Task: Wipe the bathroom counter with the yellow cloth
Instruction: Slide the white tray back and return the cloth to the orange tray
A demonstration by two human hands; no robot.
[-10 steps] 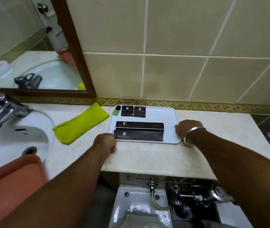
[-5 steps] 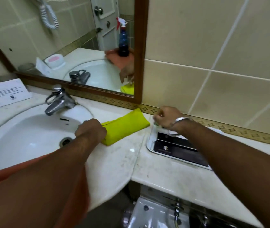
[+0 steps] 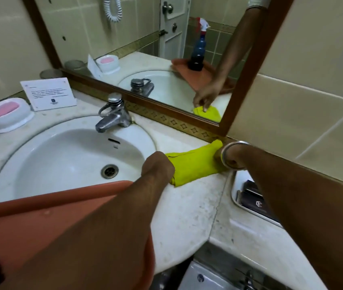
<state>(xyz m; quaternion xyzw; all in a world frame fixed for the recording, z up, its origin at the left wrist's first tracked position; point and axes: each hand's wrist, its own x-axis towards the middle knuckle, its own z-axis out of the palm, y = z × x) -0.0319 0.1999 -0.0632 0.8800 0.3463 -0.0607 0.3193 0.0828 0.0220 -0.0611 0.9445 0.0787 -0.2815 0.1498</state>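
The yellow cloth (image 3: 193, 164) lies folded on the pale marble counter (image 3: 187, 212), between the sink basin (image 3: 72, 155) and the wall. My left hand (image 3: 158, 166) is closed on the cloth's near left end. My right hand (image 3: 230, 159), with a metal bangle at the wrist, rests on the cloth's far right end by the mirror frame. Its fingers are mostly hidden behind the wrist. The mirror reflection shows fingers pinching the cloth's edge.
A chrome tap (image 3: 114, 116) stands behind the basin. A soap dish (image 3: 6, 114) and a printed card (image 3: 48, 94) sit at the far left. A white tray (image 3: 237, 195) with dark boxes lies under my right forearm. An orange-brown tub (image 3: 40, 216) overlaps the basin's front.
My right hand has left the white tray's corner and moved left onto the cloth's right end. My left hand stays on the cloth's left end. The view has moved closer.
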